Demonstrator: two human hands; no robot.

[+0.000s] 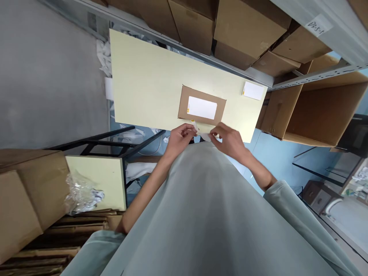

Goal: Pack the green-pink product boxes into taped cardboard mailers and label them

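Near the front edge of the pale yellow table, my left hand (181,138) pinches a small white label (195,125) with a yellow mark at its end. My right hand (229,141) is closed beside it, thumb and forefinger on a white piece of paper (205,137). Whether the label and this paper are joined, I cannot tell. Just beyond both hands a flat brown cardboard box (183,105) lies on the table. On its top is a white rectangular label (202,107) with a yellow mark at its left end.
Another white label or stack of labels (253,91) lies on the table's (143,80) right end. Cardboard boxes (250,28) fill the shelf behind. A large open carton (324,109) stands right. At left are a carton (34,191), clear plastic wrap (80,193) and stacked flat cardboard (74,230).
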